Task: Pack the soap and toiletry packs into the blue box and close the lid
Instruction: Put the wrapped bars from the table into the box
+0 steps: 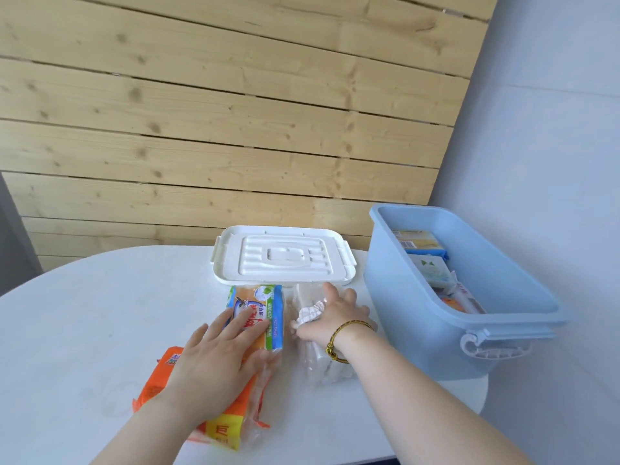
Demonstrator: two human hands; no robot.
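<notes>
The blue box (412, 317) stands open at the right of the white table, with several soap and toiletry packs (432, 266) inside. Its white lid (283, 258) lies flat behind the loose packs. My left hand (214, 360) rests flat, fingers straight, on a soap pack with blue, orange and green print (271, 307). An orange pack (231, 421) lies partly under that hand and wrist. My right hand (332, 317) grips a clear plastic pack of white items (312, 360) beside the box, its fingers curled over crinkled wrapping.
The round white table (84, 330) ends close behind the lid, against a wooden plank wall (218, 129). A pale wall (553, 129) rises right behind the box. The box has a white latch handle (493, 350) on its near end.
</notes>
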